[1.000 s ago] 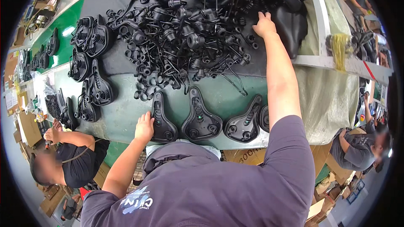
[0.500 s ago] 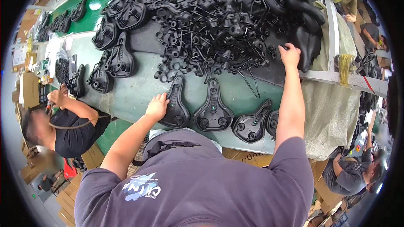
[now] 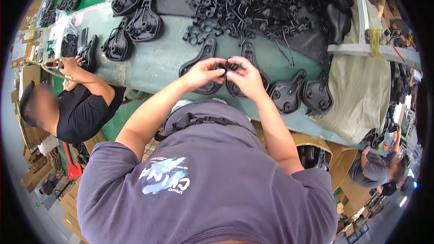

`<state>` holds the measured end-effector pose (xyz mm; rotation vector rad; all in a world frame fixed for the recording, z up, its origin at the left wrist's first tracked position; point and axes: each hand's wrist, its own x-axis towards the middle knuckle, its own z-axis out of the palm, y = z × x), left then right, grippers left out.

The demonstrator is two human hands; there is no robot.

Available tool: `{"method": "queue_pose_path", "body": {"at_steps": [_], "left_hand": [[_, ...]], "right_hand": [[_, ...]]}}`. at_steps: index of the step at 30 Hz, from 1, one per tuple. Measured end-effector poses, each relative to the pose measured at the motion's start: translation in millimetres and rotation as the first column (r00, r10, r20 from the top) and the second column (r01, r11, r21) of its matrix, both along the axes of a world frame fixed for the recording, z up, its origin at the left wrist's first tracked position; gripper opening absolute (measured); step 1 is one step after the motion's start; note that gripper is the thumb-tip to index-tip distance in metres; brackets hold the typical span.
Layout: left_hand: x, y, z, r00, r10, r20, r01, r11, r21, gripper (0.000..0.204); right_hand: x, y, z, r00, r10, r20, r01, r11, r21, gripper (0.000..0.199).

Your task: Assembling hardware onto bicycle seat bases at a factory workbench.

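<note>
The surface [image 3: 151, 65] is smooth and a bit shiny. On it are plastic-looking seats [image 3: 286, 93]; beside it, a wrinkly cloth-like sheet [image 3: 359, 92].

Left hand [image 3: 204, 74] and right hand [image 3: 247, 79] partly hide a small black part [image 3: 232, 67]; the top edge cuts off the heap [image 3: 255, 7]

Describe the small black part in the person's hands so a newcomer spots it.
Find the long green worktable and, along its near edge, a row of black saddle-shaped pieces. Over that row, the person's left hand and right hand meet around a small half-hidden black part. Unlike the black rods and rings heaped beyond, it is in the hands.
</note>
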<state>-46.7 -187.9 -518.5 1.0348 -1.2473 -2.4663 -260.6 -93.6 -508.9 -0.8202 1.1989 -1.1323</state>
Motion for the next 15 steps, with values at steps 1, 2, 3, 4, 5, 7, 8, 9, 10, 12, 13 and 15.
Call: {"method": "queue_pose_path", "body": {"at_steps": [1,2,3,4,5,7,8,9,10,12,13,15], "left_hand": [[13.8,4.1,-1.8,0.998,0.054,-0.033,-0.054,0.999,0.002,0.042],[29.6,9.7,-4.7,0.994,0.085,-0.072,-0.090,0.993,-0.073,0.040],[47.0,12.8,-7.7,0.987,0.115,-0.112,-0.131,0.980,-0.149,0.038],[65.2,17.9,-23.5,0.989,0.139,-0.042,-0.145,0.945,-0.294,0.038],[80.0,19.7,-25.3,0.989,0.142,-0.041,-0.148,0.946,-0.288,0.038],[106.3,24.4,-29.8,0.954,0.131,0.270,0.102,0.706,-0.701,0.040],[113.0,28.4,-29.4,0.949,0.177,0.260,0.099,0.617,-0.781,0.043],[118.7,29.9,-29.6,0.949,0.182,0.258,0.093,0.622,-0.778,0.043],[123.9,29.1,-30.2,0.937,0.168,0.306,0.193,0.482,-0.854,0.044],[132.8,27.7,-37.7,0.921,0.168,0.352,0.283,0.334,-0.899,0.046],[137.0,26.9,-45.9,0.915,0.137,0.379,0.331,0.281,-0.901,0.047],[142.0,23.5,-52.5,0.909,0.106,0.403,0.373,0.226,-0.900,0.049]], "right_hand": [[6.2,1.2,-2.7,0.996,-0.014,0.093,0.006,0.996,0.091,0.041],[8.7,1.8,-2.9,0.981,-0.052,0.185,0.029,0.992,0.125,0.036],[12.6,2.1,3.8,0.948,-0.091,0.304,0.053,0.990,0.131,0.038],[12.9,4.2,13.1,0.930,-0.058,0.362,0.008,0.990,0.138,0.040],[11.0,4.7,20.7,0.908,-0.029,0.417,-0.032,0.990,0.138,0.041],[14.5,7.9,15.0,0.869,0.020,0.494,-0.100,0.986,0.136,0.043],[18.2,8.7,13.1,0.888,0.047,0.457,-0.146,0.972,0.184,0.042],[22.4,9.2,10.5,0.904,0.076,0.420,-0.188,0.954,0.233,0.041],[33.2,10.1,2.6,0.964,0.072,0.256,-0.150,0.942,0.299,0.034],[55.4,15.4,-8.7,0.967,0.177,-0.182,-0.140,0.971,0.195,0.034],[65.6,17.5,-12.7,0.787,0.191,-0.587,-0.176,0.981,0.083,0.034],[85.1,19.7,-7.7,0.572,0.152,-0.806,-0.312,0.949,-0.042,0.034]]}}
